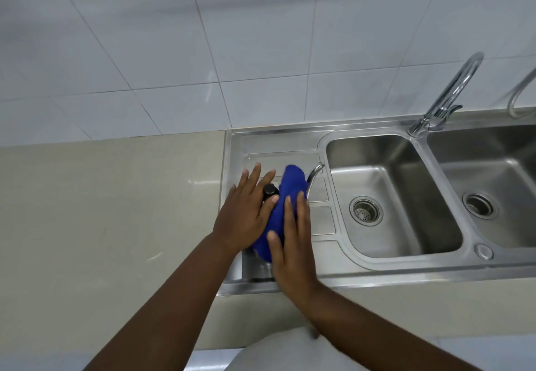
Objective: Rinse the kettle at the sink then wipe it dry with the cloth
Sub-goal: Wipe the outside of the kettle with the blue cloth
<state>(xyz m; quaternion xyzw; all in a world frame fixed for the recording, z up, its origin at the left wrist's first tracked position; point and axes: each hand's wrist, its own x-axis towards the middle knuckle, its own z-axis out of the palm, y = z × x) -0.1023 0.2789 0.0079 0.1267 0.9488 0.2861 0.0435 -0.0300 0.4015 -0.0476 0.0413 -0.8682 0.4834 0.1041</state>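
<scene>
A steel kettle stands on the sink's drainboard (290, 144), mostly hidden; only its curved spout (315, 171) and black lid knob (269, 190) show. A blue cloth (291, 185) is draped over the kettle's top and side. My left hand (246, 214) lies flat on the kettle's left side, fingers spread next to the knob. My right hand (293, 243) presses the cloth against the kettle's right side with fingers straight.
Two steel basins lie to the right, the nearer one (391, 196) with a strainer drain. A curved tap (452, 92) rises behind them. Beige countertop (101, 211) stretches left of the drainboard. White wall tiles are behind.
</scene>
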